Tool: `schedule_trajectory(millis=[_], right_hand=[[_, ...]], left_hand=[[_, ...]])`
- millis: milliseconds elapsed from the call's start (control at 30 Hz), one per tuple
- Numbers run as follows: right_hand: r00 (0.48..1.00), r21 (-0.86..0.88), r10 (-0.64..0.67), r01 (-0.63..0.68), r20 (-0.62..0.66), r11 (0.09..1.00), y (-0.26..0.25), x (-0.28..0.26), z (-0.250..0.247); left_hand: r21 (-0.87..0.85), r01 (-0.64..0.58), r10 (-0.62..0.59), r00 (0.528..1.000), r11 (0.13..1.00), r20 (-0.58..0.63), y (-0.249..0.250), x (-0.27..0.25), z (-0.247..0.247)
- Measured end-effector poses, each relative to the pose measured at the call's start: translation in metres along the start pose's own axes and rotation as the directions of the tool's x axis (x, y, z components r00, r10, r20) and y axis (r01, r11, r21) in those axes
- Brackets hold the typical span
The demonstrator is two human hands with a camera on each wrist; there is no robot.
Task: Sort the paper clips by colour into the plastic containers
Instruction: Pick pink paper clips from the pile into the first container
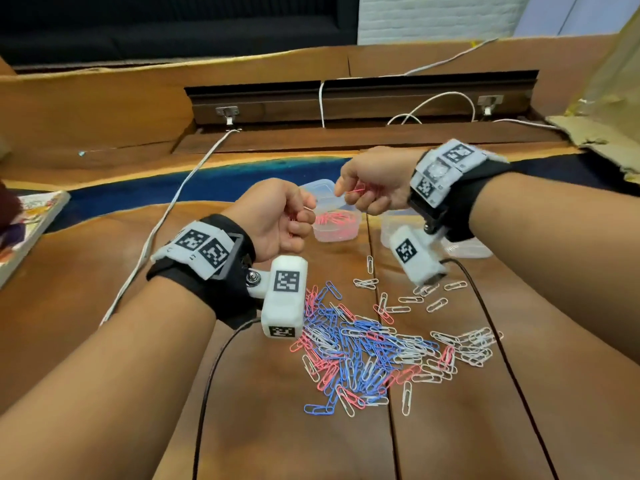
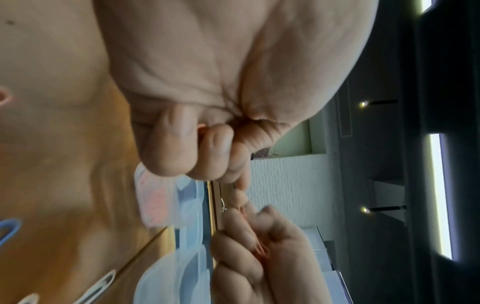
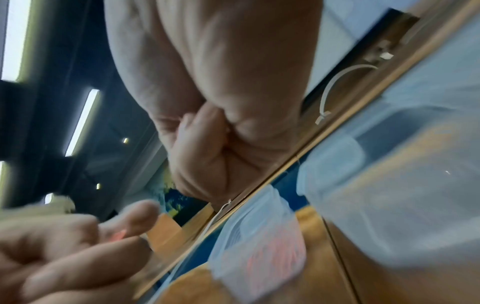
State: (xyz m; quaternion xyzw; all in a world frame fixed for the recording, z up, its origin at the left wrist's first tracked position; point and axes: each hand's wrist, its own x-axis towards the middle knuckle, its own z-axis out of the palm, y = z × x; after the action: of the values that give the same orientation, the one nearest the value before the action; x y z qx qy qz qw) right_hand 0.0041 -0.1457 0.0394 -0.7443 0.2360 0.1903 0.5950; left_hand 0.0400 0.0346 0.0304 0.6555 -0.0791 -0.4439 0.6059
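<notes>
A mixed heap of red, blue and white paper clips (image 1: pixel 367 355) lies on the wooden table (image 1: pixel 138 341) in front of me. Behind it stands a clear plastic container (image 1: pixel 334 226) holding red clips. My left hand (image 1: pixel 304 213) hovers at its left rim, fingers curled round red clips (image 2: pixel 201 126). My right hand (image 1: pixel 346 195) hangs over the container and pinches red clips (image 1: pixel 355 192). A second clear container (image 1: pixel 394 223) sits to the right, partly hidden by my right wrist camera. In both wrist views the container of red clips (image 3: pixel 259 253) shows blurred.
A white cable (image 1: pixel 173 209) runs across the table on the left, and black wrist-camera cords (image 1: pixel 211 375) trail toward me. A book (image 1: pixel 27 223) lies at the left edge. Cardboard (image 1: pixel 606 140) sits at the back right. A flat clear lid (image 1: pixel 467 249) lies right of the containers.
</notes>
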Motion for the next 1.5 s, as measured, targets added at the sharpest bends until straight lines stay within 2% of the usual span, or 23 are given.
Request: schedule_trajectory(millis=[133,267,333,400,467,533,700,800,867,900,967,1033,1100,1167,1267,1400,1500], right_hand=[[0.989,-0.336,0.077,-0.116,-0.128,0.935,-0.021,0.022,0.005],[0.975,-0.532,-0.001,-0.121,-0.224,0.838,-0.034,0.025,0.010],[0.971,-0.548,-0.051,-0.089,-0.235,0.832,-0.034,0.024,0.003],[0.982,-0.522,-0.045,-0.060,-0.185,0.851,-0.033,0.018,-0.003],[0.984,-0.455,-0.047,-0.037,-0.170,0.890,-0.032,0.012,-0.010],[0.968,-0.435,-0.094,-0.016,-0.232,0.900,-0.031,0.001,-0.012],[0.966,-0.484,-0.135,0.013,-0.219,0.875,-0.018,-0.018,-0.014],[0.959,-0.519,-0.179,0.041,-0.219,0.854,-0.011,-0.025,-0.013],[0.955,-0.554,-0.227,0.088,-0.189,0.828,-0.008,-0.032,-0.005],[0.957,-0.570,-0.248,0.119,-0.153,0.813,-0.005,-0.035,-0.001],[0.960,-0.592,-0.276,0.201,-0.039,0.780,0.001,-0.041,0.009],[0.960,-0.624,-0.261,0.265,0.101,0.735,0.010,-0.043,0.021],[0.957,-0.686,-0.213,0.291,0.200,0.667,0.017,-0.041,0.034],[0.953,-0.726,-0.193,0.303,0.233,0.617,0.021,-0.036,0.046],[0.953,-0.752,-0.194,0.302,0.232,0.586,0.026,-0.033,0.055],[0.941,-0.752,-0.234,0.337,0.245,0.567,0.035,-0.035,0.069],[0.934,-0.751,-0.214,0.357,0.286,0.555,0.041,-0.037,0.079]], left_hand=[[0.112,0.077,-0.074,0.997,0.991,-0.033,0.023,0.013,0.000],[0.360,0.111,-0.071,0.990,0.926,-0.125,0.046,0.033,0.011],[0.459,0.132,-0.049,0.981,0.879,-0.189,0.054,0.042,0.017],[0.550,0.146,-0.023,0.974,0.823,-0.225,0.056,0.050,0.022],[0.647,0.145,-0.005,0.977,0.748,-0.213,0.055,0.060,0.025],[0.716,0.143,0.003,0.980,0.683,-0.199,0.054,0.067,0.027],[0.864,0.114,0.079,0.981,0.490,-0.175,0.051,0.074,0.029],[0.897,0.105,0.111,0.980,0.429,-0.167,0.049,0.070,0.030],[0.870,0.060,0.131,0.981,0.490,-0.142,0.050,0.056,0.030],[0.880,0.023,0.157,0.981,0.475,-0.110,0.050,0.046,0.028],[0.944,-0.054,0.204,0.979,0.325,-0.014,0.041,0.023,0.019],[0.981,-0.088,0.137,0.988,0.174,0.064,0.023,0.004,0.002],[0.993,-0.089,0.021,0.996,0.082,0.087,0.000,-0.007,-0.018],[0.991,-0.136,-0.031,0.990,0.016,0.137,-0.022,-0.013,-0.031],[0.971,-0.234,0.004,0.972,0.050,0.234,-0.041,-0.014,-0.041],[0.941,-0.337,0.112,0.934,-0.032,0.339,-0.057,-0.013,-0.044],[0.938,-0.346,0.153,0.925,-0.034,0.347,-0.061,-0.014,-0.045]])
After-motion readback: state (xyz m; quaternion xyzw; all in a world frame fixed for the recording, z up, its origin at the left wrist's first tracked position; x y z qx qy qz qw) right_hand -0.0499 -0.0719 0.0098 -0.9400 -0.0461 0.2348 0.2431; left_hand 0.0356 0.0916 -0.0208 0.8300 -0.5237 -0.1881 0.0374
